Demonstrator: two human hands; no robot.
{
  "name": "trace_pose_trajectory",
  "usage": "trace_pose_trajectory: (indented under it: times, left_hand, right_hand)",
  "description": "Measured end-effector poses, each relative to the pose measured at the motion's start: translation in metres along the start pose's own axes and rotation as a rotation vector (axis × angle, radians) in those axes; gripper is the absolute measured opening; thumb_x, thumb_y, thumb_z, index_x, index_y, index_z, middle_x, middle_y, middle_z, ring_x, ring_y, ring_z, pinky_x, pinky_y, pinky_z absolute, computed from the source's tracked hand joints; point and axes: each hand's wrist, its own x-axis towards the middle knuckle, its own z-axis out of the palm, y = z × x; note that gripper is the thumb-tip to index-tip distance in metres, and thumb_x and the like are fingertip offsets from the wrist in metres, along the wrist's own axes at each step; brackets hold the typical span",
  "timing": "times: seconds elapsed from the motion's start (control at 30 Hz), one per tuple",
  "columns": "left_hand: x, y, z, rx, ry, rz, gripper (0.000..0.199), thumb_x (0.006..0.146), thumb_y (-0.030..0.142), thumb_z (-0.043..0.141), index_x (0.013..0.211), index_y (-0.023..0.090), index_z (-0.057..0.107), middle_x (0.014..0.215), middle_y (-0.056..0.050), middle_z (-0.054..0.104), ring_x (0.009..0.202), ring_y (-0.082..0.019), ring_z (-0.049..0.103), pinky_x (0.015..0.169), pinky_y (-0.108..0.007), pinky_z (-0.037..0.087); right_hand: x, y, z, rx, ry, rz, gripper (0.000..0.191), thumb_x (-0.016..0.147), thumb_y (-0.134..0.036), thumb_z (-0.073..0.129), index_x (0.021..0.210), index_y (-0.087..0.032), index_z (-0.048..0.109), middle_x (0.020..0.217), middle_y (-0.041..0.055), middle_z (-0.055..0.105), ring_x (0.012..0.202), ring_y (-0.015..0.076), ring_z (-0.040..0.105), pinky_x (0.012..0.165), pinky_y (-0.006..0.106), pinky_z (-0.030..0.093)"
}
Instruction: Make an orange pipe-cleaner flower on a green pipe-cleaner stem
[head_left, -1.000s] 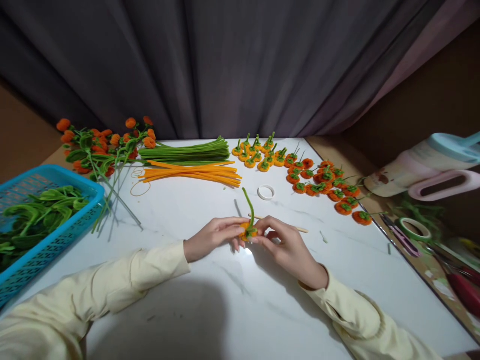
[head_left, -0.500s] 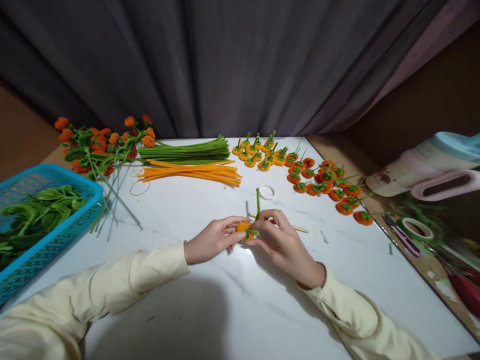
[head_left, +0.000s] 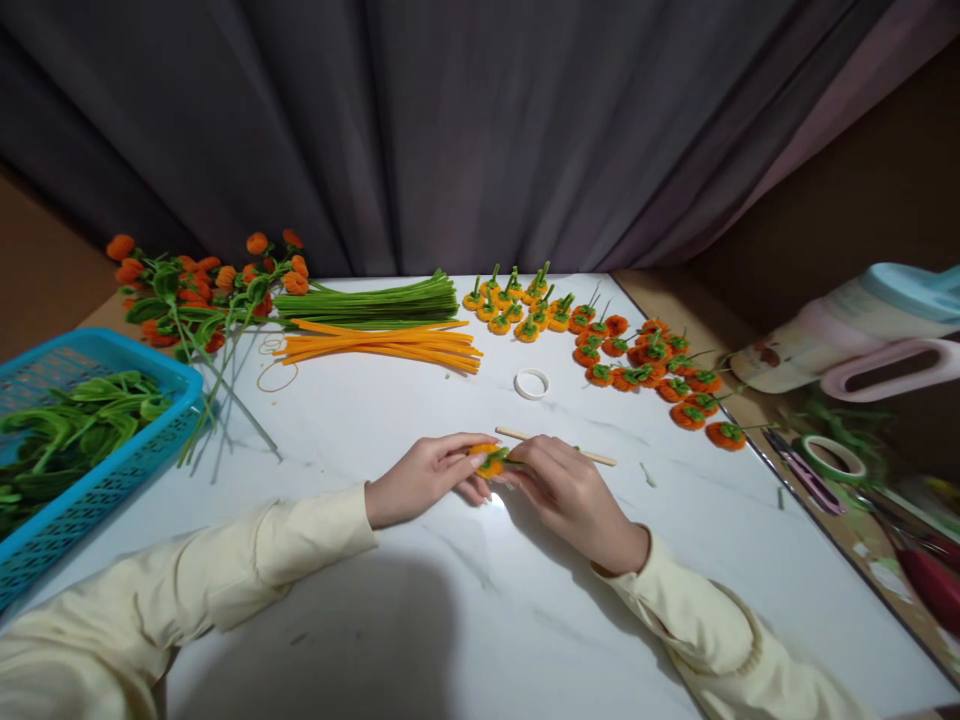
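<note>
My left hand (head_left: 429,478) is closed around a small orange-yellow pipe-cleaner pumpkin (head_left: 487,462) with green at its top, above the middle of the white table (head_left: 360,610). From the other side, my right hand (head_left: 574,495) pinches the green pipe cleaner (head_left: 504,456) at the pumpkin's top; most of that strand is hidden behind the fingers. A thin wooden stick (head_left: 598,458) lies on the table just behind my right hand. Beyond it rests a white tape ring (head_left: 532,384).
Orange pipe cleaners (head_left: 382,346) and green ones (head_left: 367,304) lie at the back. Finished yellow pumpkins (head_left: 527,329) and darker orange ones (head_left: 651,349) stand back right. A blue basket (head_left: 150,450) holds green leaves, with orange-flowered stems (head_left: 196,290) behind. A tumbler (head_left: 847,330) sits right.
The green strand that stood upright above the pumpkin is now folded down inside my right hand's fingers. My right hand has tilted forward slightly; my left hand keeps its hold.
</note>
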Motion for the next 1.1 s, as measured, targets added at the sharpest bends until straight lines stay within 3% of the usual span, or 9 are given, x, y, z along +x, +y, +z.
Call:
trace_pose_trajectory:
  times: [0.2,0.53,0.7,0.9,1.0,1.1]
  left_hand:
    - [0.001,0.001,-0.002,-0.077,-0.09,-0.016,0.055,0.078,0.038,0.066,0.124,0.013,0.049,0.097,-0.011,0.068,0.083,-0.018,0.067,0.076,-0.033,0.054]
    - [0.0,-0.002,-0.005,0.08,0.003,0.034,0.05,0.078,0.042,0.064,0.115,0.009,0.06,0.077,-0.006,0.069,0.071,-0.018,0.068,0.076,-0.034,0.055]
    - [-0.002,0.002,-0.004,0.023,-0.045,0.012,0.059,0.077,0.04,0.066,0.127,0.012,0.051,0.094,-0.008,0.068,0.076,-0.016,0.066,0.079,-0.035,0.053]
    - [-0.003,0.008,-0.004,-0.025,-0.1,0.034,0.058,0.084,0.035,0.06,0.136,0.016,0.042,0.092,-0.007,0.064,0.075,-0.013,0.058,0.072,-0.03,0.048]
    - [-0.002,0.006,-0.003,-0.046,-0.12,0.053,0.058,0.083,0.033,0.061,0.136,0.02,0.041,0.108,-0.009,0.058,0.08,-0.012,0.055,0.072,-0.027,0.047]
    - [-0.002,0.003,-0.002,-0.018,-0.109,0.072,0.054,0.083,0.032,0.061,0.134,0.021,0.043,0.103,-0.006,0.057,0.077,-0.011,0.053,0.071,-0.026,0.046]
  right_hand:
    - [-0.001,-0.001,-0.001,0.031,0.012,0.0,0.01,0.092,-0.021,0.047,0.085,-0.017,0.052,0.073,0.0034,0.056,0.062,0.0128,0.05,0.057,0.024,0.039]
    - [0.001,-0.003,-0.007,0.18,-0.06,0.035,0.011,0.092,-0.023,0.049,0.091,-0.016,0.057,0.07,0.0024,0.059,0.057,0.01,0.052,0.051,0.02,0.039]
    - [0.003,-0.005,-0.006,0.216,-0.003,0.078,0.009,0.089,-0.022,0.053,0.083,-0.016,0.058,0.069,0.0016,0.062,0.058,0.0095,0.055,0.053,0.019,0.041]
    - [0.003,-0.007,-0.005,0.21,0.057,0.149,0.008,0.086,-0.018,0.057,0.079,-0.016,0.058,0.067,0.0006,0.064,0.054,0.0084,0.055,0.052,0.018,0.041]
    - [0.002,-0.009,-0.003,0.263,0.031,0.222,0.008,0.087,-0.019,0.055,0.08,-0.017,0.057,0.064,-0.0001,0.065,0.05,0.0079,0.054,0.049,0.017,0.041]
    - [0.001,-0.013,-0.003,0.359,-0.034,0.283,0.009,0.088,-0.02,0.051,0.082,-0.017,0.057,0.066,0.0005,0.067,0.052,0.0084,0.057,0.051,0.017,0.043]
